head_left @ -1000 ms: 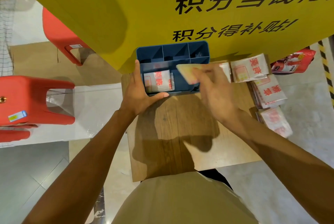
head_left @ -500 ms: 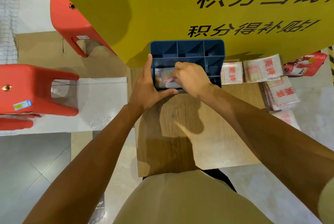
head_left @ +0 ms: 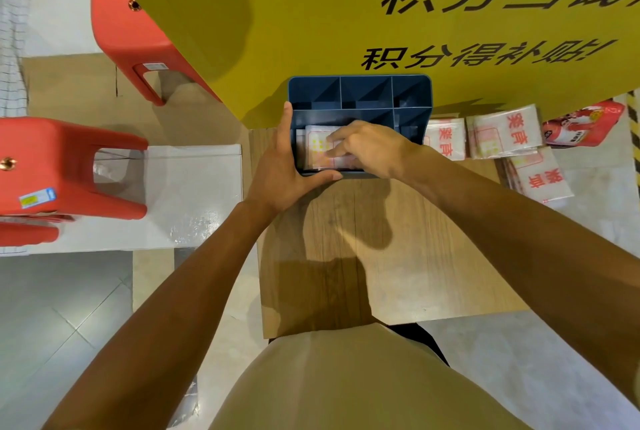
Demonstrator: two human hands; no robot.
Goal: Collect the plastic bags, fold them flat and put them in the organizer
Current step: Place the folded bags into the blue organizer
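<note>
My left hand (head_left: 277, 173) braces the blue organizer (head_left: 360, 90) corner, fingers straight; right hand (head_left: 367, 149) fingertips press folded bag (head_left: 317, 145) inside the near compartment.

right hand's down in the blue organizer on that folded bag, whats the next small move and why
Probably lift the right hand out and reach for the next folded bag just right of the organizer. The bag in the compartment already lies flat under its fingers, the left hand steadies the organizer's corner, and more bags wait on the table.

Shop: yellow promo sign (head_left: 346, 13), 2 red plastic stools (head_left: 62, 166), tiled floor (head_left: 62, 318).
</note>
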